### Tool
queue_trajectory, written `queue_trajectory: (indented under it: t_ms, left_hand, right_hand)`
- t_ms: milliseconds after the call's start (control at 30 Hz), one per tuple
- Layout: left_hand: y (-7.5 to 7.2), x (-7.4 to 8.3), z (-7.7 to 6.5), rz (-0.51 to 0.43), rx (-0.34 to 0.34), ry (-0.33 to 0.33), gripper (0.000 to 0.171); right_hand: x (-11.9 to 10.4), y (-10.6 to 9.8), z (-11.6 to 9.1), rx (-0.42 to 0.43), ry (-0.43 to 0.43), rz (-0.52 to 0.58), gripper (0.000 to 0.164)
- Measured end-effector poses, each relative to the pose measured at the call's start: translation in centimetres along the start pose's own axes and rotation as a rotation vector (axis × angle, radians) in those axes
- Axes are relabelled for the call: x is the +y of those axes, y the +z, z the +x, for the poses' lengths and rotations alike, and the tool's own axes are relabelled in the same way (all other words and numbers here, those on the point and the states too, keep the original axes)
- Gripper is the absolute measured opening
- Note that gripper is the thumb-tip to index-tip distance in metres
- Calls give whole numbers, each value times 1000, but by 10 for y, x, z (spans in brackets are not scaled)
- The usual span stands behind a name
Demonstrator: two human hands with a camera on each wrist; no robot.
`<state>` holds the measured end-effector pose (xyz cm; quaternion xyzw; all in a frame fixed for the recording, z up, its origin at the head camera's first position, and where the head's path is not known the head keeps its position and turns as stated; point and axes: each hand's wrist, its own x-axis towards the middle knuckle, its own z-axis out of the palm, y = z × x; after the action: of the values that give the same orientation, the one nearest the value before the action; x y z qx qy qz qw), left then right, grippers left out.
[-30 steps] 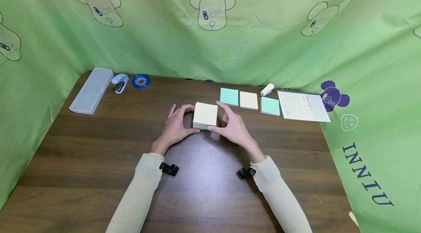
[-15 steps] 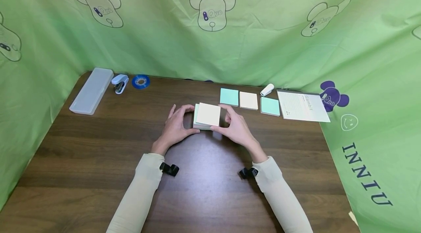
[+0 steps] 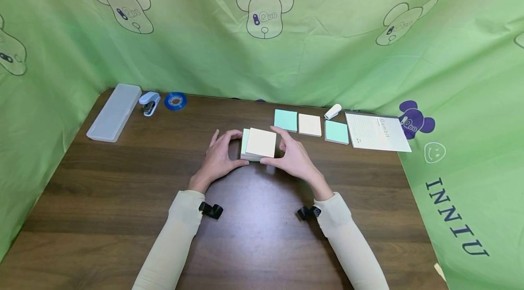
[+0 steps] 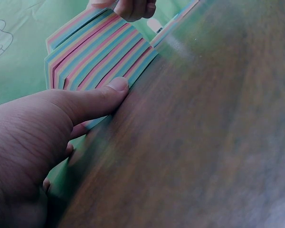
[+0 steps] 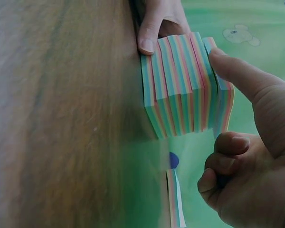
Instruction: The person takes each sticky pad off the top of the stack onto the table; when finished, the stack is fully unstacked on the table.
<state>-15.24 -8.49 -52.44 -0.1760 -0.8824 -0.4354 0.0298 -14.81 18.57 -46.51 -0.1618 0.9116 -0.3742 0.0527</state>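
A tall stack of sticky note pads [image 4: 97, 50], its sides striped pink, yellow and blue, stands on the table between my hands. My left hand [image 3: 219, 156] grips its left side, thumb low on the near face in the left wrist view. On top sits a cream-topped sticky note pad [image 3: 262, 142], shifted right so a green strip of the pad beneath shows. My right hand [image 3: 295, 159] pinches this top pad between thumb and index finger, other fingers curled in. In the right wrist view a thin gap parts the top pad [image 5: 223, 92] from the stack.
Behind the right hand lie a mint sticky pad [image 3: 285, 120], a cream pad [image 3: 309, 125] and another mint pad [image 3: 336, 132]. Beside them are a white clip-like object [image 3: 333, 111] and a notepad [image 3: 376, 132]. A pale case [image 3: 114, 112], stapler [image 3: 149, 102] and blue tape roll [image 3: 175, 101] sit back left.
The right hand has slid the top pad to the right, off its near alignment with the stack, uncovering green at the left. The left hand stays in place.
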Motion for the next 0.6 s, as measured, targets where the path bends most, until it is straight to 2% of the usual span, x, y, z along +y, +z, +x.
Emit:
queue_trajectory:
  t_ms: [233,433,600]
  left_hand:
    - [1,0,1,4,-4,4,92]
    - [0,1,1,1,-5,1,92]
    - [-1,1,0,-5,-6,-4,92]
  right_hand:
    - [-1,-2,1,-3,17,-68,93]
    - [-3,-5,-1,7,28,-63,86]
    - [-1,-6,-2,29,25,-51,87]
